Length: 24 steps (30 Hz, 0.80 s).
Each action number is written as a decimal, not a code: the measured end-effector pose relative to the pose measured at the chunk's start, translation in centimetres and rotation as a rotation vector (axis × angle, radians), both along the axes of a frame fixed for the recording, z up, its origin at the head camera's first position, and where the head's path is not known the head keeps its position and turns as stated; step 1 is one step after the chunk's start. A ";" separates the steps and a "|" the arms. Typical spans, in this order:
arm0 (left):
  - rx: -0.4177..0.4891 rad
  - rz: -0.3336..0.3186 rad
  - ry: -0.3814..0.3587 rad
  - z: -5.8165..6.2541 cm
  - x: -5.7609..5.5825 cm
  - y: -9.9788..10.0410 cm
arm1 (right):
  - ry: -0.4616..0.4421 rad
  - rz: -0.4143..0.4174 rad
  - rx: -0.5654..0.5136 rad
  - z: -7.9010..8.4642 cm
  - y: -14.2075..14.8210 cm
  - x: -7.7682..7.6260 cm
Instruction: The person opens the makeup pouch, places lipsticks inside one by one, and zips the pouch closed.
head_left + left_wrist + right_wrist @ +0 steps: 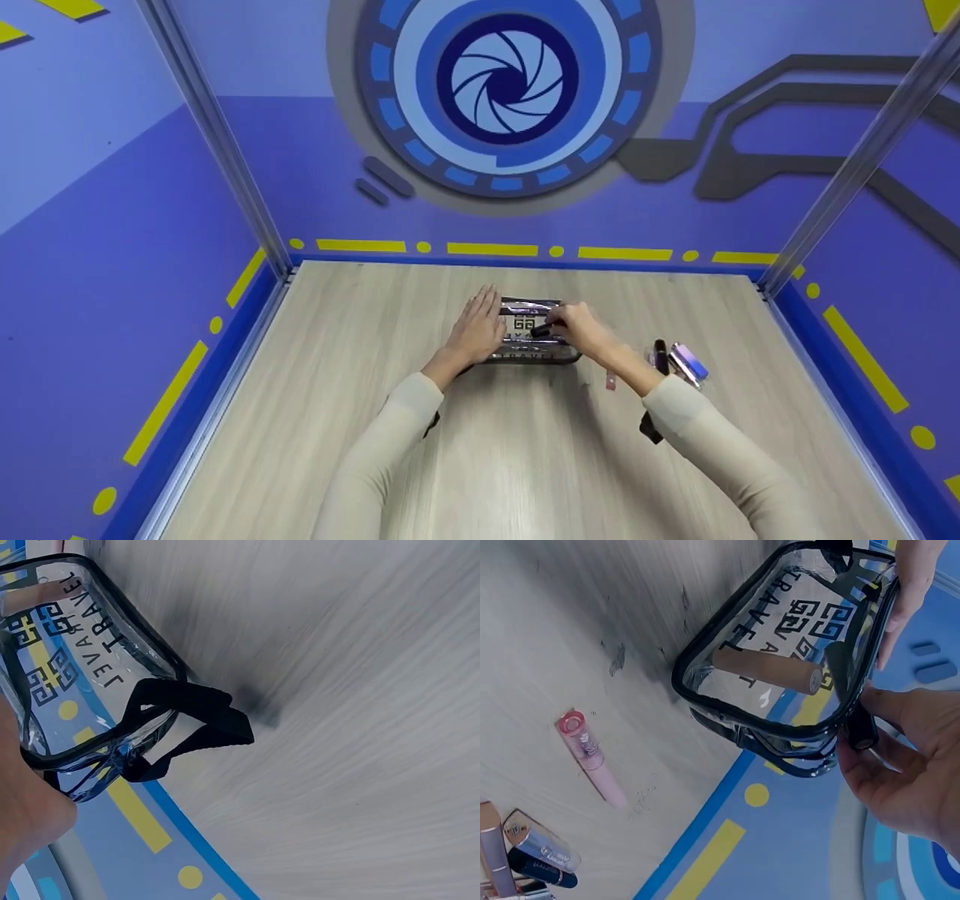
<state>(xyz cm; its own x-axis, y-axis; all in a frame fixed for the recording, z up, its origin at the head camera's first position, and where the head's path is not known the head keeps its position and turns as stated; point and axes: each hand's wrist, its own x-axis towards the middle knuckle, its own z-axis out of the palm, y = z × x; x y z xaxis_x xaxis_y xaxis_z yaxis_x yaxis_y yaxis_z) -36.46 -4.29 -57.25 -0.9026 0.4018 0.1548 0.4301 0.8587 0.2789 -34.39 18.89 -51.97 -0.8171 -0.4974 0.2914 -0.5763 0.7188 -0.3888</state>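
Note:
A clear travel bag with black trim and dark lettering stands on the table toward the back. At its left side my left hand holds the bag's edge, the fingers reaching along it. My right hand pinches a small black cosmetic tube between thumb and fingers, right at the bag's rim on the right. Part of the tube overlaps the bag in the right wrist view. Through the clear plastic a tan tube shows inside. A black strap loop sticks out from the bag's end.
A pink tube lies on the wooden table right of the bag. Farther right sit several cosmetics, among them a dark tube and a shiny purple-blue item. Printed blue walls enclose the table's back and sides.

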 end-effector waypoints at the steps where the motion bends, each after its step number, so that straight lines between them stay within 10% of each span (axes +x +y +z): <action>1: 0.002 -0.004 -0.005 0.0 0.0 0.0 | -0.007 0.008 -0.005 -0.2 -0.1 0.0; 11: -0.010 -0.002 -0.003 0.1 0.4 0.0 | 0.035 0.101 -0.050 -0.8 0.4 -0.3; 18: -0.003 0.003 -0.018 0.4 0.6 -0.1 | 0.106 -0.120 -0.177 -1.1 3.3 -1.2; 24: -0.009 0.002 -0.009 0.3 0.6 0.0 | -0.124 -0.314 -0.043 -4.1 6.7 -1.5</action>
